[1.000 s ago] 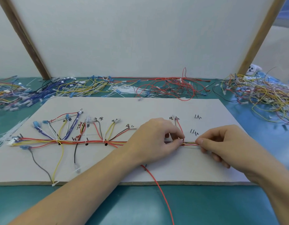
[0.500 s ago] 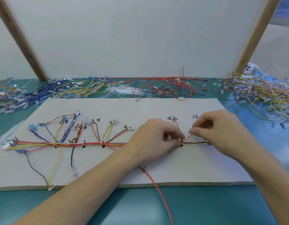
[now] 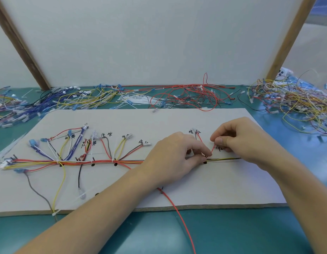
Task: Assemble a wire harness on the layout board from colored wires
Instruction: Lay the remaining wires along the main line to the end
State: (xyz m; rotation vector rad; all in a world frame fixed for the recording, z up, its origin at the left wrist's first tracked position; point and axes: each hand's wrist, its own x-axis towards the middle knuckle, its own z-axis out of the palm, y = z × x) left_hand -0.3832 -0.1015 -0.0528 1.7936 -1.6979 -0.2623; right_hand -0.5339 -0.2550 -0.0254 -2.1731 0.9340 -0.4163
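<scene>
A pale layout board [image 3: 159, 121] lies flat on the green table. A wire harness [image 3: 82, 162] of red, yellow, black and blue wires runs along it from the left, with short branches fanning up to handwritten labels. My left hand [image 3: 175, 158] pinches the trunk of the harness near a black dot at the board's middle. My right hand [image 3: 239, 140] pinches the end of a short red wire [image 3: 212, 150] that rises from the trunk just right of my left fingers. A yellow and black wire pair [image 3: 225, 159] continues right under my right hand.
Loose wire piles lie behind the board: blue and yellow wires [image 3: 67, 99], white cable ties [image 3: 137, 99], red wires [image 3: 192, 96], and a mixed tangle [image 3: 294, 101] at the right. A long red wire [image 3: 179, 217] trails off the board's front edge. A white upright panel stands behind.
My right hand left the trunk, moved up and left, and now lifts a red wire end away from the bundle. My left hand kept its pinch on the trunk.
</scene>
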